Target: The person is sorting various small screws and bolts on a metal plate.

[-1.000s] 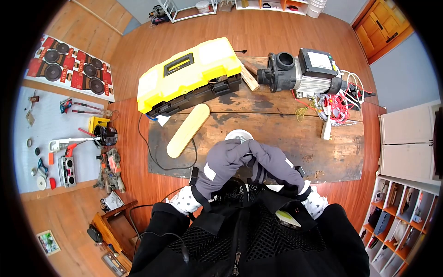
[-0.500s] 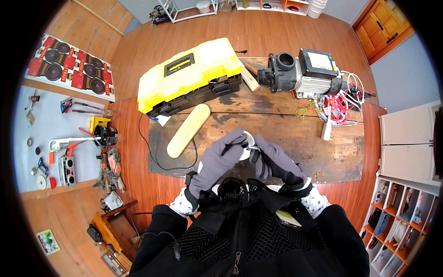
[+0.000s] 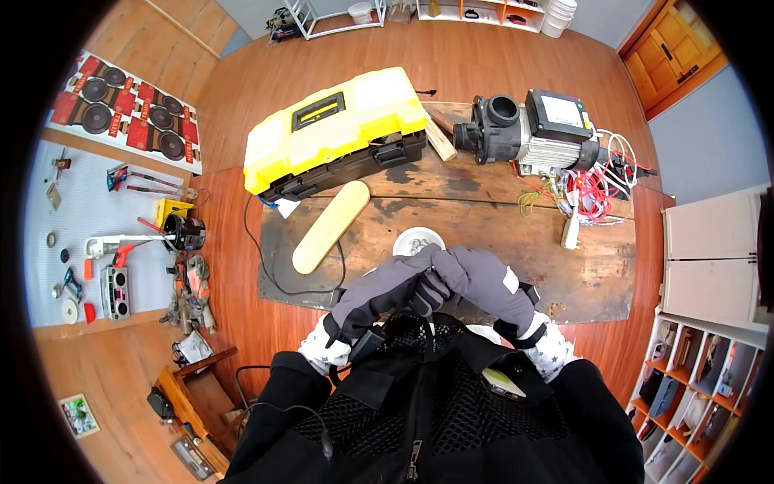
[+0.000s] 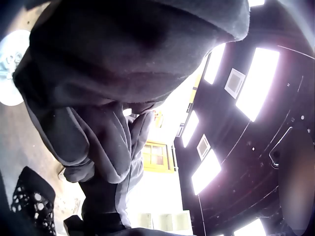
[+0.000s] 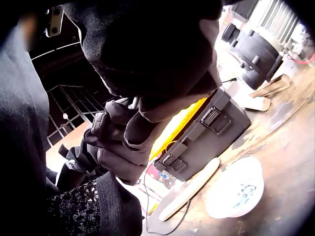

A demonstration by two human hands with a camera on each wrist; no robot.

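Both hands wear grey gloves and meet at the fingers just in front of a white bowl (image 3: 398,244) that holds small metal pieces (image 3: 418,245). The left hand (image 3: 375,292) and right hand (image 3: 490,287) have curled fingers and touch each other. In the right wrist view, a small metal piece (image 5: 133,103) shows between the pinching fingers, above the level of the bowl (image 5: 220,202); most of it is hidden. The left wrist view has the back of the left hand (image 4: 133,54) covering the pinch, with the bowl (image 4: 12,93) at the left edge.
On the wooden table (image 3: 484,218) stand a yellow and black toolbox (image 3: 334,133), a light wooden board (image 3: 331,227), wood pieces (image 3: 439,139) and a pump (image 3: 528,133) beside tangled red wires (image 3: 592,196). A black cable (image 3: 278,282) loops round the board.
The hands have drawn back from over the bowl towards the body and closed together, so the bowl shows again. The metal piece seen between them half a second ago is hidden in the head view.
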